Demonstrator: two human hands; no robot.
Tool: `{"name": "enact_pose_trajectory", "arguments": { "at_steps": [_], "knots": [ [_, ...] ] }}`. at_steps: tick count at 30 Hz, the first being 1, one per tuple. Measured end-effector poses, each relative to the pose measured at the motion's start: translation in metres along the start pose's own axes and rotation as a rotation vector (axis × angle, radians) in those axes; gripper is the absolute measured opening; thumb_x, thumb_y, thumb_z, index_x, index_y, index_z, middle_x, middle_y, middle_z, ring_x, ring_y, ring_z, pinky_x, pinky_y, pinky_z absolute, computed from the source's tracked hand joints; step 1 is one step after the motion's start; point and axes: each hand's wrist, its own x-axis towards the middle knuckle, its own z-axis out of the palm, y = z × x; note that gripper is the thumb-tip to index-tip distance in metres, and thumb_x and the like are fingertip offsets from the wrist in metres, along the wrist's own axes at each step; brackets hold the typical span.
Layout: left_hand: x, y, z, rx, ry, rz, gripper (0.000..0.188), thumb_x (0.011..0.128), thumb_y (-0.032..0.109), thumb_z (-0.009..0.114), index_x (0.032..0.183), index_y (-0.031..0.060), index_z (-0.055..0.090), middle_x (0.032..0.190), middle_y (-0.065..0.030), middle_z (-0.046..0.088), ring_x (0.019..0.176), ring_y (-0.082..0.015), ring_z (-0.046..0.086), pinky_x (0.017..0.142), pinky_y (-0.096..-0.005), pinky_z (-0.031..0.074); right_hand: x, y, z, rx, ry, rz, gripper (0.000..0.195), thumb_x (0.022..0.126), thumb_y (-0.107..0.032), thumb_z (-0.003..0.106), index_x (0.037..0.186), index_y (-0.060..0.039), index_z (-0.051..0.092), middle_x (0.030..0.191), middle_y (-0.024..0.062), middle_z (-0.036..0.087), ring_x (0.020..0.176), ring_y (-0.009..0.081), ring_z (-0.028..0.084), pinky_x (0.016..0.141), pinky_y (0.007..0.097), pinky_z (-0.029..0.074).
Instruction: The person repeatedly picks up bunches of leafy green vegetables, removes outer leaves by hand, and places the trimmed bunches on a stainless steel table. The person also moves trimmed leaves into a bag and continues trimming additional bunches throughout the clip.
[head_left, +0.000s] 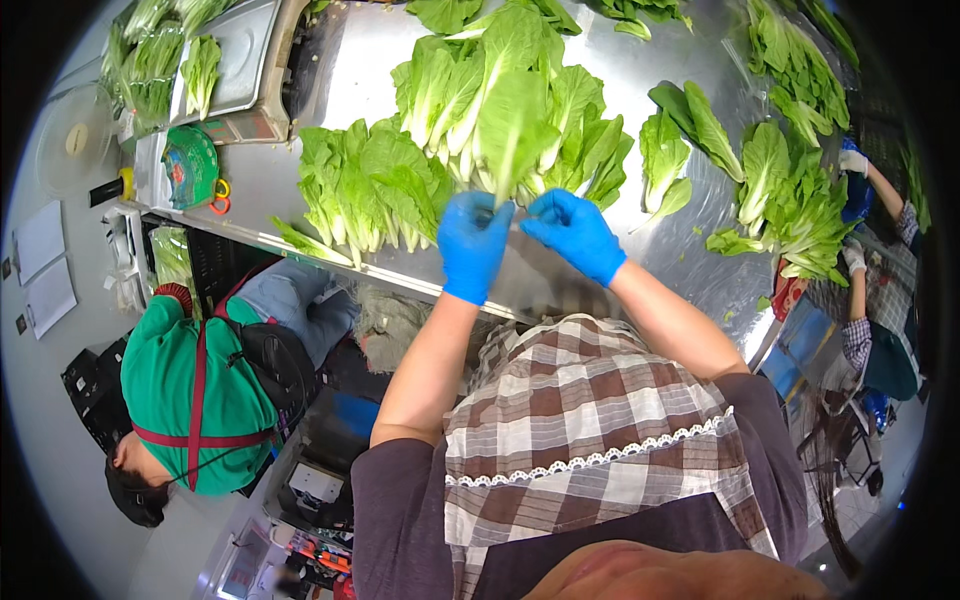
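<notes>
My left hand (476, 244), in a blue glove, pinches the stem end of a pale green leafy-lettuce leaf (517, 131). The leaf points away from me over a heap of similar heads (442, 97). My right hand (574, 234), also blue-gloved, is beside it with fingers curled and fingertips close to the stem. Whether anything small is between those fingertips is hidden. More leafy heads (367, 184) lie in a row left of my left hand, their white stem ends towards me. Both hands are above the front part of a steel table (675, 255).
Loose heads (661, 161) and a larger greens pile (802, 195) lie to the right. At left are a metal tray (236, 64), a green roll (189, 166) and scissors (220, 196). A person in green (199, 390) bends at left; another's gloved hands (853, 161) work at far right.
</notes>
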Motion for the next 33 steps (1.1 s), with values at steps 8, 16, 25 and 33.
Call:
{"name": "enact_pose_trajectory", "arguments": {
  "at_steps": [8, 16, 25, 33],
  "knots": [
    [-0.035, 0.0, -0.003, -0.31, -0.099, -0.186, 0.029, 0.077, 0.005, 0.073, 0.102, 0.0022, 0.059, 0.086, -0.0051, 0.064, 0.074, -0.0124, 0.059, 0.068, -0.0248, 0.049, 0.01, 0.019, 0.018, 0.187, -0.021, 0.078, 0.029, 0.082, -0.021, 0.073, 0.098, 0.0015, 0.065, 0.079, 0.0097, 0.067, 0.068, 0.0129, 0.061, 0.061, 0.027, 0.049],
    [-0.053, -0.015, -0.007, -0.793, -0.128, -0.425, 0.026, 0.084, 0.002, 0.066, 0.109, 0.0018, 0.058, 0.095, -0.0084, 0.066, 0.079, -0.0142, 0.062, 0.074, -0.0259, 0.049, -0.01, 0.023, 0.023, 0.282, -0.01, 0.062, 0.025, 0.084, -0.02, 0.07, 0.095, 0.0022, 0.067, 0.078, 0.0104, 0.068, 0.069, 0.0146, 0.063, 0.061, 0.0271, 0.05],
    [-0.059, -0.043, 0.017, -0.995, 0.082, -0.492, 0.028, 0.085, 0.003, 0.065, 0.11, 0.0053, 0.053, 0.098, -0.0103, 0.067, 0.083, -0.0162, 0.063, 0.072, -0.0271, 0.048, -0.03, 0.058, 0.048, 0.366, 0.072, -0.15, 0.014, 0.092, -0.016, 0.06, 0.099, -0.0047, 0.062, 0.083, 0.0039, 0.063, 0.075, 0.0121, 0.06, 0.065, 0.0266, 0.049],
    [-0.049, -0.052, 0.034, -1.005, 0.13, -0.445, 0.029, 0.081, 0.002, 0.07, 0.105, 0.0053, 0.054, 0.08, -0.0016, 0.061, 0.07, -0.0099, 0.057, 0.062, -0.0224, 0.046, -0.028, 0.056, 0.04, 0.297, 0.11, -0.246, 0.014, 0.091, -0.016, 0.06, 0.097, -0.0032, 0.061, 0.085, 0.0048, 0.063, 0.076, 0.0117, 0.058, 0.07, 0.0256, 0.047]
  ]
}}
